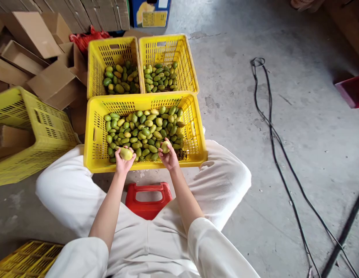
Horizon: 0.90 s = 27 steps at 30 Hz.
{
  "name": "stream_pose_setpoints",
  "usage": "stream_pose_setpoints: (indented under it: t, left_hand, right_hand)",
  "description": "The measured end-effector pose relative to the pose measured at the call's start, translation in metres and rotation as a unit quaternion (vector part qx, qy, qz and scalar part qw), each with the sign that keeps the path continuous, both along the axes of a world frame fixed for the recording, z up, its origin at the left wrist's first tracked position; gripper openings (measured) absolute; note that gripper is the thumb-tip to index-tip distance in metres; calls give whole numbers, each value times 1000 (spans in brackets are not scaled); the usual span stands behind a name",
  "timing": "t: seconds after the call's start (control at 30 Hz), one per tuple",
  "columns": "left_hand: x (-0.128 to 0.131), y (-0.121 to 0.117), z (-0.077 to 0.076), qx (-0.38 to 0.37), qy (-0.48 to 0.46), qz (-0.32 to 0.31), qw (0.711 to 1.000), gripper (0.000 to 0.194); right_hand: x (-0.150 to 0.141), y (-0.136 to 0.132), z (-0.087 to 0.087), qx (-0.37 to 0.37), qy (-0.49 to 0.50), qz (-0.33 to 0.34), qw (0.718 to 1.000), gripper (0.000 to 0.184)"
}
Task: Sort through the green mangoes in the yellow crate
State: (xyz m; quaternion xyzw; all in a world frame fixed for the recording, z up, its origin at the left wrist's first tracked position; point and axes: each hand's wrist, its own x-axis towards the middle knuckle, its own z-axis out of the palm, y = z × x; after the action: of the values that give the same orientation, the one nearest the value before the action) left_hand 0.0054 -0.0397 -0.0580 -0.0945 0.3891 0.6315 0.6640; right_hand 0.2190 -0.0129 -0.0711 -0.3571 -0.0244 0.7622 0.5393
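My left hand (pixel 124 164) is closed around a yellow-green mango (pixel 126 154) above the near edge of the wide yellow crate (pixel 144 166). A smaller pale-green mango (pixel 165 146) sits in the fingers of my right hand (pixel 170 159), a little to the right over the same crate. Beneath both hands lie many loose mangoes (pixel 146 131), mostly green with some yellow ones. Dark matter (pixel 182 155) shows in the crate's near right corner.
Behind stand two more yellow crates (pixel 94 71) (pixel 186 73) holding mangoes. Cardboard boxes (pixel 53 83) and a tilted yellow crate (pixel 48 127) crowd the left. A red stool (pixel 138 210) is between my legs. Black cable (pixel 272 131) runs along the concrete floor at right.
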Motion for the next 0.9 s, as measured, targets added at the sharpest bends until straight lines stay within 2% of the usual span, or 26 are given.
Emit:
stream_pose_setpoints:
  t: [0.17, 0.3, 0.47, 0.67, 0.77, 0.9]
  left_hand:
    - [2, 0, 2, 20, -23, -22, 999, 12]
    - [1, 0, 6, -17, -45, -19, 999, 10]
    - [-7, -1, 10, -15, -72, -36, 997, 23]
    - [-5, 1, 9, -13, -66, -42, 997, 28]
    - [-1, 3, 8, -15, -51, -56, 997, 31]
    - [3, 4, 6, -30, 2, -40, 999, 28]
  right_hand:
    - [-1, -1, 1, -24, 16, -18, 999, 39]
    - [2, -1, 2, -46, 39, 5, 998, 16]
    - [8, 2, 1, -55, 85, -1, 995, 24]
    - [5, 2, -8, -38, 35, -9, 999, 14]
    - [2, 1, -12, -24, -4, -14, 1000, 19]
    - [1, 0, -14, -21, -24, -3, 999, 23]
